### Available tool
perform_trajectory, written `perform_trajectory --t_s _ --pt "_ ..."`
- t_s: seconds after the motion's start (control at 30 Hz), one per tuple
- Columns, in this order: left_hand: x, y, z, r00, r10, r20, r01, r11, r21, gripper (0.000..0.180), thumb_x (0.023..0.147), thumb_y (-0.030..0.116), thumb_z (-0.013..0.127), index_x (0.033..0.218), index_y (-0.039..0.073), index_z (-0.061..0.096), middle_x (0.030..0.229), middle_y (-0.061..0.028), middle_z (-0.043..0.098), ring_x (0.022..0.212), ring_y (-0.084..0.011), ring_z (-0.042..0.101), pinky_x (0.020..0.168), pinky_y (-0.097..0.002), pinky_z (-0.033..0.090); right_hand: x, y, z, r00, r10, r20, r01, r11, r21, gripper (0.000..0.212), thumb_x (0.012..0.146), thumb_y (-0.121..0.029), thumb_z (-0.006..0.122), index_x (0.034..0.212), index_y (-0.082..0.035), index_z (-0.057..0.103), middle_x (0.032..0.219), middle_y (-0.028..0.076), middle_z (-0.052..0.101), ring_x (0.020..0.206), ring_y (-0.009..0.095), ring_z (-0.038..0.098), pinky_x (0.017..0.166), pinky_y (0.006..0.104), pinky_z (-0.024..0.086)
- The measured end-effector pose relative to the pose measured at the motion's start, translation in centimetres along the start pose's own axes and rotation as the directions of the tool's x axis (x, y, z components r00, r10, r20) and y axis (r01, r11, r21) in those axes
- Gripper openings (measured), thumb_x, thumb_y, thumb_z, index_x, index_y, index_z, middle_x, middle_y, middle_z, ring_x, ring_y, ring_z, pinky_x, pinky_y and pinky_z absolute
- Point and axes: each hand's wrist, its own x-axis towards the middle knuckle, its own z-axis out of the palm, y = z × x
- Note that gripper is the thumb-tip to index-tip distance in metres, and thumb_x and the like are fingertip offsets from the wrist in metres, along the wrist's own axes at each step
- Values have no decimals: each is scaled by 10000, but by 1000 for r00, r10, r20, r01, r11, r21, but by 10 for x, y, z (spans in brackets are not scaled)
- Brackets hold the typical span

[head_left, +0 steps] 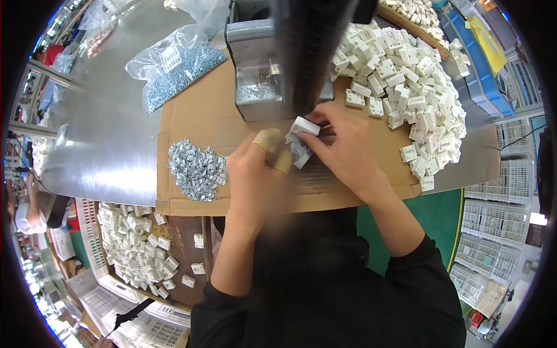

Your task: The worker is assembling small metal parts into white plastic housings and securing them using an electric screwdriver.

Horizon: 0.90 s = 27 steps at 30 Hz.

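My right hand (348, 145) is closed on a white plastic block (305, 125), pinched between thumb and fingers over the cardboard. Just below that block is a grey, shiny piece (299, 153), too blurred to name. My left hand (250, 168), with yellowish finger cots on the thumb and a finger, is beside it; those two tips are apart, and I see nothing between them. Left of this hand lies a pile of small silvery metal parts (197, 169). Behind both hands stands a grey metal machine (258, 107), partly hidden by a dark, blurred column (307, 52).
White plastic blocks (418, 98) are heaped at the right of the cardboard sheet (180, 122). A clear bag of bluish screws (180, 75) lies at back left. Below the table's left edge, a bin holds more white blocks (139, 249). Blue crates (476, 64) stand far right.
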Motion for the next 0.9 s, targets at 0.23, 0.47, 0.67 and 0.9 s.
perform_trajectory --t_s 0.23,0.47,0.67,0.9 --pt "2 4 -2 999 -33 -3 33 999 -17 235 802 -16 796 1009 2 688 864 -71 740 598 -116 643 560 -263 497 -5 -6 -9 980 -164 112 172 983 -66 278 800 -49 835 1061 -16 745 957 119 739 818 261 730 694 355 591" --pt "4 6 -14 995 -24 94 17 997 76 409 786 16 790 1176 10 666 945 -109 730 678 -215 667 630 -321 529 -6 -3 -5 908 -401 121 415 900 -132 275 783 -77 827 1043 -59 738 938 70 709 846 257 672 724 378 560" --pt "0 21 -44 942 -63 329 -19 970 241 761 726 127 858 1408 24 535 1137 -173 629 962 -345 639 833 -423 525 12 -16 -31 751 -440 493 586 788 -188 300 762 -119 858 1022 -39 732 987 68 688 905 234 671 746 354 557" --pt "-1 19 -11 976 13 216 -70 963 258 703 723 192 858 1335 -34 596 1008 -157 599 934 -343 591 852 -437 484 102 -84 -13 947 -156 -280 289 794 535 416 876 -367 757 1062 -8 657 959 111 668 868 215 661 738 344 551"
